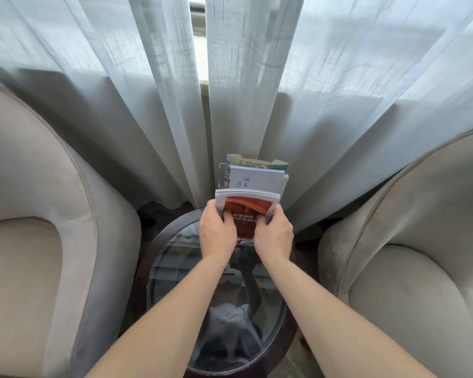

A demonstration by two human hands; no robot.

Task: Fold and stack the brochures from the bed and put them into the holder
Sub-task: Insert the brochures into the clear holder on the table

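Standing between two beige armchairs [33, 214], a round glass-topped counter [175, 268] faced sheer curtains [148, 105]. Both hands, left [217, 231] and right [273, 237], gripped the brochure stack [247, 205] at the holder [257, 173] on its far edge.

Round glass-topped table [172, 271] between two beige armchairs [38, 214] [410, 241], sheer curtains [148, 77] behind

Backlit through curtains [153, 77], edges warped
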